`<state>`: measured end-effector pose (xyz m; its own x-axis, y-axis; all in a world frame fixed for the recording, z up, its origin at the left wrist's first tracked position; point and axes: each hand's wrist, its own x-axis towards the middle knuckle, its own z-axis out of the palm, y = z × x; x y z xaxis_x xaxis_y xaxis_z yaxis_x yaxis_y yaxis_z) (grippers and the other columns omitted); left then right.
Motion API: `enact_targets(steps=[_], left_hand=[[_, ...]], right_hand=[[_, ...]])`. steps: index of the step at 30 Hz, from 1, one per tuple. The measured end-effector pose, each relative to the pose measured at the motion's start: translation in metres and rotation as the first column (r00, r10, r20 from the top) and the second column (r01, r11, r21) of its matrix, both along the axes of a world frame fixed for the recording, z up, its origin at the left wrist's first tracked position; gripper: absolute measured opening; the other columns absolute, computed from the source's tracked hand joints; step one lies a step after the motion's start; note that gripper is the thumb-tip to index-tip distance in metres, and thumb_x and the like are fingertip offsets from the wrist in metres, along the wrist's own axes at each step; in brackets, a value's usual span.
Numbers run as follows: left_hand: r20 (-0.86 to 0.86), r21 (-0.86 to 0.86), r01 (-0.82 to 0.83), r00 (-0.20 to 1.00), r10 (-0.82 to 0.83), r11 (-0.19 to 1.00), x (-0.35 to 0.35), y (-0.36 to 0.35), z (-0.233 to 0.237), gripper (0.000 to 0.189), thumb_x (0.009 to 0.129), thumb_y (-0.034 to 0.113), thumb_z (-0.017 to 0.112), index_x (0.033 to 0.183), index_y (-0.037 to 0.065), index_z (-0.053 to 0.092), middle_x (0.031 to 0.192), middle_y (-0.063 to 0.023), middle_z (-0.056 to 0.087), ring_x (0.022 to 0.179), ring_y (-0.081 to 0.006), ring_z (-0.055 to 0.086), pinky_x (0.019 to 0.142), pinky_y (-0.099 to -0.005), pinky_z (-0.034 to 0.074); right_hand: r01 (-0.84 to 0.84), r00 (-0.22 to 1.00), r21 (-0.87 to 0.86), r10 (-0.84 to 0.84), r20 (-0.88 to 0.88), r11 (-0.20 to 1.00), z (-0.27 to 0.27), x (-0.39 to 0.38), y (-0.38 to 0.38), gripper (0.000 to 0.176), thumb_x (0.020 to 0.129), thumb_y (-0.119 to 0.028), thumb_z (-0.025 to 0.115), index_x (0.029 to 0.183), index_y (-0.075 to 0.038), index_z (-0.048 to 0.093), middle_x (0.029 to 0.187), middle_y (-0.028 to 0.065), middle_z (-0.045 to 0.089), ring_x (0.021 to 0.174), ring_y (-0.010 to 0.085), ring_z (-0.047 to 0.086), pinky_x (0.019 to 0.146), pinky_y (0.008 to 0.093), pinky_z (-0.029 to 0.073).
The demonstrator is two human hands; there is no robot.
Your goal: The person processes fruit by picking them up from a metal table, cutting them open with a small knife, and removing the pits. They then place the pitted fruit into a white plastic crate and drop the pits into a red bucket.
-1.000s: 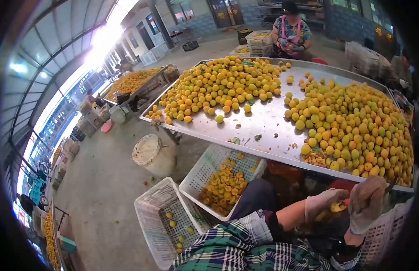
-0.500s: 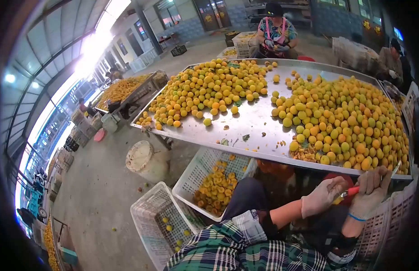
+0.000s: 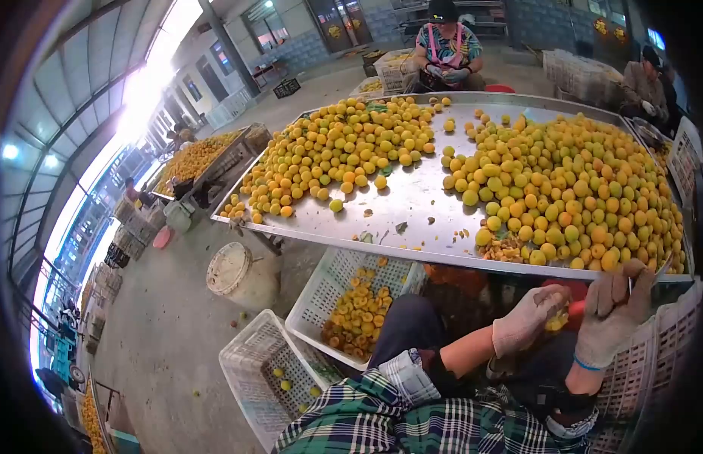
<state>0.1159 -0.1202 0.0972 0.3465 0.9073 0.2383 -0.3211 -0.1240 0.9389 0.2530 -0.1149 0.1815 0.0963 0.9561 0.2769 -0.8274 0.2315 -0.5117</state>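
Note:
My left hand (image 3: 527,322), in a pale glove, is closed on a yellow apricot (image 3: 557,321), which shows between its fingers and my right hand. My right hand (image 3: 613,316), gloved with a blue band at the wrist, is wrapped round a red-handled knife (image 3: 576,313). Much of the handle and blade is hidden by the fingers. Both hands are close together below the near right edge of the metal table (image 3: 412,198). Just beyond them lies a large heap of whole apricots (image 3: 571,193).
A second apricot heap (image 3: 340,147) covers the table's left part. Below stand a white crate of halved apricots (image 3: 303,312), another crate with a few fruits (image 3: 241,356) and a lidded bucket (image 3: 249,278). Across the table sits a person (image 3: 448,49); another (image 3: 645,87) is at far right.
My hands have come closer together, and less of the red handle shows between them. The view has shifted slightly, moving the table up and left. The person across has lowered their hands a little.

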Motion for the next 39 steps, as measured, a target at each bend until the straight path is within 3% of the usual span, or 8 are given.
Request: enact_targets(steps=[6, 12, 14, 17, 23, 26, 34, 39], left_hand=[[0.044, -0.094, -0.123, 0.991, 0.128, 0.988, 0.006, 0.002, -0.001, 0.023, 0.1, 0.021, 0.049, 0.107, 0.0, 0.056, 0.1, -0.003, 0.056, 0.094, -0.0113, 0.051, 0.089, -0.0272, 0.044], [-0.392, 0.81, -0.038, 0.708, 0.588, 0.586, -0.015, 0.009, 0.005, 0.054, 0.054, 0.002, 0.076, 0.105, 0.002, 0.06, 0.101, -0.0174, 0.063, 0.094, -0.0328, 0.063, 0.081, -0.037, 0.054], [-0.397, 0.213, -0.14, 0.892, 0.216, 0.967, -0.005, -0.012, 0.029, 0.026, 0.088, 0.018, 0.055, 0.106, 0.0, 0.058, 0.095, -0.015, 0.061, 0.087, -0.0282, 0.063, 0.081, -0.0326, 0.051], [-0.5, 0.552, 0.005, 0.803, 0.325, 0.834, -0.017, -0.005, 0.033, 0.026, 0.088, 0.012, 0.058, 0.112, 0.004, 0.054, 0.094, -0.0139, 0.062, 0.081, -0.029, 0.063, 0.071, -0.0322, 0.052], [0.146, -0.416, 0.145, 0.985, -0.092, 0.897, -0.015, -0.012, 0.007, 0.036, 0.096, 0.023, 0.056, 0.125, 0.003, 0.049, 0.094, -0.0095, 0.063, 0.073, -0.0211, 0.062, 0.066, -0.0316, 0.051], [0.435, -0.34, 0.363, 0.879, -0.197, 0.868, -0.01, -0.015, 0.003, 0.039, 0.094, 0.024, 0.06, 0.126, 0.004, 0.049, 0.095, -0.0049, 0.063, 0.074, -0.0167, 0.061, 0.062, -0.0283, 0.049], [0.279, -0.662, 0.105, 0.954, 0.113, 0.742, -0.008, 0.006, 0.026, 0.057, 0.096, 0.063, 0.036, 0.085, 0.012, 0.06, 0.057, -0.0055, 0.054, 0.043, -0.0186, 0.048, 0.038, -0.0277, 0.038], [0.232, -0.542, 0.185, 0.97, -0.065, 0.82, -0.025, 0.01, 0.01, 0.072, 0.092, 0.073, 0.032, 0.093, 0.007, 0.06, 0.064, -0.0043, 0.054, 0.043, -0.0122, 0.045, 0.039, -0.0238, 0.036]], right_hand=[[0.128, 0.989, -0.235, -0.142, -0.042, 0.963, 0.003, -0.018, 0.004, 0.03, 0.102, -0.039, 0.046, 0.09, -0.013, 0.054, 0.058, -0.0057, 0.024, 0.044, 0.0063, 0.02, 0.04, 0.0242, 0.019], [0.008, 1.0, -0.144, -0.01, -0.012, 0.99, -0.003, -0.008, 0.005, 0.046, 0.103, -0.049, 0.037, 0.074, -0.016, 0.052, 0.05, -0.0045, 0.03, 0.04, 0.0092, 0.028, 0.039, 0.0268, 0.025], [-0.012, 0.999, -0.144, 0.018, 0.039, 0.989, 0.001, -0.002, 0.001, 0.048, 0.102, -0.051, 0.038, 0.074, -0.014, 0.049, 0.051, -0.0026, 0.032, 0.041, 0.0117, 0.033, 0.04, 0.0288, 0.032], [-0.051, 0.998, -0.137, 0.055, 0.024, 0.989, 0.012, -0.004, -0.003, 0.05, 0.101, -0.052, 0.04, 0.071, -0.013, 0.047, 0.055, -0.0042, 0.028, 0.042, 0.0108, 0.029, 0.04, 0.0273, 0.026], [-0.103, 0.988, -0.135, 0.117, 0.101, 0.985, 0.013, 0.0, -0.006, 0.05, 0.101, -0.051, 0.042, 0.07, -0.013, 0.046, 0.056, -0.0026, 0.029, 0.042, 0.0121, 0.03, 0.04, 0.027, 0.025], [-0.395, 0.906, -0.068, 0.377, -0.191, 0.916, 0.004, -0.003, 0.001, 0.049, 0.101, -0.05, 0.042, 0.069, -0.013, 0.045, 0.057, -0.0021, 0.03, 0.042, 0.0126, 0.03, 0.04, 0.027, 0.025], [-0.2, 0.947, -0.051, 0.18, -0.266, 0.978, 0.012, 0.014, 0.01, 0.049, 0.1, -0.05, 0.043, 0.065, -0.016, 0.04, 0.055, -0.0057, 0.021, 0.044, 0.0103, 0.02, 0.042, 0.0269, 0.022], [-0.005, 0.943, -0.051, 0.021, 0.332, 0.999, -0.003, 0.027, 0.013, 0.035, 0.1, -0.039, 0.049, 0.086, -0.009, 0.06, 0.066, -0.0021, 0.047, 0.051, 0.0093, 0.043, 0.045, 0.0274, 0.036]])
